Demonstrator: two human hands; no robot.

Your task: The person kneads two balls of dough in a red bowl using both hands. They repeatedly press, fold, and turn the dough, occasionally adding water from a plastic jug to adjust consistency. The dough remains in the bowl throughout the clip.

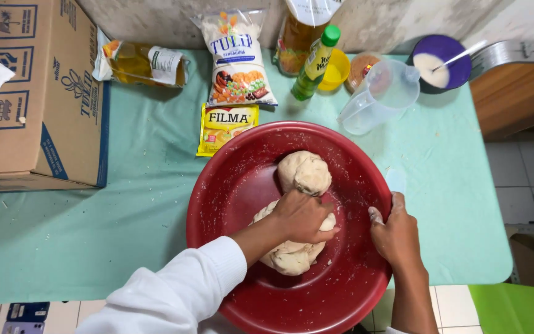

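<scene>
A big red plastic bowl (pixel 230 185) dusted with flour stands on a table covered in a pale green cloth. Inside lies a lump of pale dough (pixel 305 171), stretched from the bowl's middle toward its near side. My left hand (pixel 301 216), in a white sleeve, is closed and pressed down into the near part of the dough. The fingers of my right hand (pixel 395 236), floury at the tips, grip the bowl's right rim.
Behind the bowl are a yellow sachet (pixel 222 127), a flour bag (pixel 237 59), an oil pouch (pixel 140 63), a green-capped bottle (pixel 314 62), a yellow cup (pixel 336 69), a clear measuring jug (pixel 381 94) and a purple bowl with a spoon (pixel 440 62). A cardboard box (pixel 38 93) stands at left.
</scene>
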